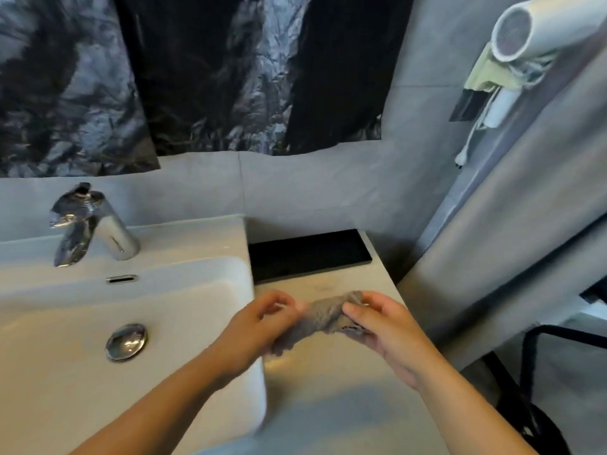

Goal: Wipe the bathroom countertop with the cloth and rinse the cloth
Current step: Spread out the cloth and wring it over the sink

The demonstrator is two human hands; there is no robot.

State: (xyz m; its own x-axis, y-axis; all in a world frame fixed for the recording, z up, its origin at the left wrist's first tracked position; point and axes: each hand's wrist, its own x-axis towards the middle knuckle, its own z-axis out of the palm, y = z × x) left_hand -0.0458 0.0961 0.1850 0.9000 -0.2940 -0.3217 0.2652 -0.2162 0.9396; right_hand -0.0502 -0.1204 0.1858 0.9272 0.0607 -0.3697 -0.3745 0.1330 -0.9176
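A crumpled grey cloth hangs bunched between both hands just above the pale countertop, to the right of the white sink. My left hand pinches the cloth's lower left end over the sink's right rim. My right hand grips its upper right end with fingers curled around it. The chrome tap stands at the sink's back left, with no water seen running. A chrome drain plug sits in the basin.
A black tray lies at the back of the countertop against the grey wall. A white hair dryer hangs on the right wall with its cord dangling. Black plastic covers the mirror area above. A dark frame stands low right.
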